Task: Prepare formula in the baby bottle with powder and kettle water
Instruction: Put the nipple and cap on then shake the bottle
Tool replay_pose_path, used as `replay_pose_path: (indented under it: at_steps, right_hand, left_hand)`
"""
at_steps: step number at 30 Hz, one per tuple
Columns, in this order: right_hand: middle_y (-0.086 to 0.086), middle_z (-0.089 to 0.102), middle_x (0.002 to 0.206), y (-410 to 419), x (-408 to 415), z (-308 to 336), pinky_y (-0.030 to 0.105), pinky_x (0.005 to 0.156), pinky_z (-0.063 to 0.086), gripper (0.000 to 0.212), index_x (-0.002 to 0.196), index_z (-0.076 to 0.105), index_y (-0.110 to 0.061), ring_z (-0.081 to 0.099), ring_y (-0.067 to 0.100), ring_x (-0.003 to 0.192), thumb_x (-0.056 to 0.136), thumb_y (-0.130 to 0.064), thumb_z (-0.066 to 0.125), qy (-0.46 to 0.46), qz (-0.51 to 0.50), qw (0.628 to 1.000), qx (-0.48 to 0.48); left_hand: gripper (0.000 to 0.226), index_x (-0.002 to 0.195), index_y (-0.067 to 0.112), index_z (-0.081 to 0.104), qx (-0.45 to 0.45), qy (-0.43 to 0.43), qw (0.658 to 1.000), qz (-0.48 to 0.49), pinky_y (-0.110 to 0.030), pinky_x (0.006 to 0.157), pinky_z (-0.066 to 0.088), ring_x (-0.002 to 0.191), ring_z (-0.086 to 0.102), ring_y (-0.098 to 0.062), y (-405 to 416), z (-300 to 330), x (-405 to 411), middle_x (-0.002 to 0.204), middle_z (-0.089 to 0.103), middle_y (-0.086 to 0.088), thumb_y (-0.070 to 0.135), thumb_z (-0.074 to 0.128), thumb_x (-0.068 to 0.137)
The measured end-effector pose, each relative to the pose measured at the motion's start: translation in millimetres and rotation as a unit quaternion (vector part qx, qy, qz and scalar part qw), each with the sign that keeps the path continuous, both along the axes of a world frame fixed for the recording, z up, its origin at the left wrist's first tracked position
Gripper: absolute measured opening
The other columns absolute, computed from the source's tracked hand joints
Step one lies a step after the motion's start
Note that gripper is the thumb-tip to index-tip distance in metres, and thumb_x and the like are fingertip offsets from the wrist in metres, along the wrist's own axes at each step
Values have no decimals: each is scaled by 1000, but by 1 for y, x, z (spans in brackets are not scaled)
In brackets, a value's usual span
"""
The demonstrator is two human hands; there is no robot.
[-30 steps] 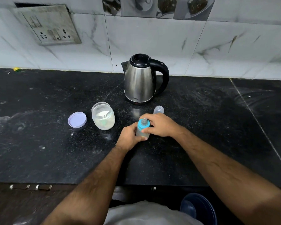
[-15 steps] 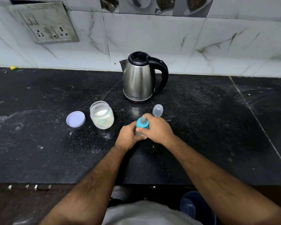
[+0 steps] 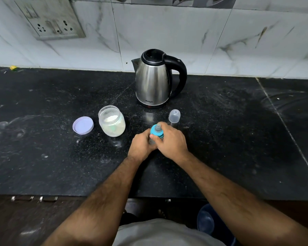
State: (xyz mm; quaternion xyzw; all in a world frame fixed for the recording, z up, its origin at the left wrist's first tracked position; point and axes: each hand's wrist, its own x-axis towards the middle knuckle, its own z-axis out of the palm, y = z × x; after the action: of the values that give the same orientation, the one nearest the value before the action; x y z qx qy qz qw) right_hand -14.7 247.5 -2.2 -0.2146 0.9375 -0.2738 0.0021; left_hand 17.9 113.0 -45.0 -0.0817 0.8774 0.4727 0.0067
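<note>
You held the baby bottle (image 3: 152, 139) upright just in front of the kettle (image 3: 154, 80): left hand (image 3: 140, 145) wrapped round its body to steady it, right hand (image 3: 171, 139) gripping the blue collar (image 3: 156, 133), probably to twist it. The clear cap (image 3: 174, 115) stood between bottle and kettle.

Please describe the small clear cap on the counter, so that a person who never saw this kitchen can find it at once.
Start at the steel kettle by the tiled wall. Just in front of its base, slightly right, the clear dome cap stands alone on the black counter, behind the right hand. Unlike the flat lilac lid beside the powder jar, it is tall, rounded and see-through.
</note>
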Motion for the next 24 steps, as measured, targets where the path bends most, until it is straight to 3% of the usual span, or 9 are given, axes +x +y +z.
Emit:
replay_pose_path:
  at_steps: [4, 10, 13, 16, 20, 24]
  right_hand:
    - [2, 70, 106, -6, 9, 0, 36, 79, 49, 41, 119, 55, -21, 66, 27, 96, 88, -48, 62, -15, -61, 998, -18]
    - [-4, 71, 105, 7, -5, 12, 33, 82, 50, 47, 125, 57, -26, 64, 17, 94, 82, -39, 71, -115, 3, 993, -36]
    - [-4, 65, 83, 23, -20, 15, 31, 79, 50, 56, 135, 55, -19, 60, 10, 74, 82, -16, 70, -185, 39, 978, -90]
    - [-5, 59, 72, 35, -38, 9, 27, 69, 48, 50, 131, 60, -13, 55, 7, 62, 82, -5, 66, -199, -11, 969, -144]
    - [4, 64, 96, 41, -65, -3, 37, 88, 50, 41, 121, 63, -16, 61, 21, 92, 81, -18, 72, -98, -128, 984, -75]
    - [8, 54, 130, 36, -86, -10, 40, 96, 48, 61, 134, 51, -19, 58, 26, 115, 80, -30, 77, -117, -167, 979, -19]
  left_hand:
    - [38, 115, 27, 63, 6, 2, 1000, 0, -28, 77, 53, 83, 67, -10, 0, 0, 0, 92, 72, 6, 26, 71, 78]
    - [50, 117, 26, 64, 15, -18, 1000, 13, -20, 72, 45, 75, 61, -3, -2, -3, 0, 83, 68, 11, 26, 82, 71]
    - [68, 126, 24, 61, 28, -28, 999, 11, -24, 87, 51, 93, 66, -7, -3, -6, -3, 100, 72, 8, 24, 90, 64]
    - [75, 130, 23, 58, 22, -25, 999, 15, -31, 98, 50, 103, 65, -10, -3, -6, -3, 111, 71, 4, 24, 91, 62]
    - [80, 133, 22, 54, 37, -32, 999, 10, -30, 101, 47, 108, 63, -9, -2, -3, 0, 118, 68, 6, 23, 92, 62]
    - [84, 136, 24, 51, 78, -21, 997, 5, -24, 101, 46, 113, 61, -6, -4, 3, 3, 118, 64, 12, 15, 91, 63]
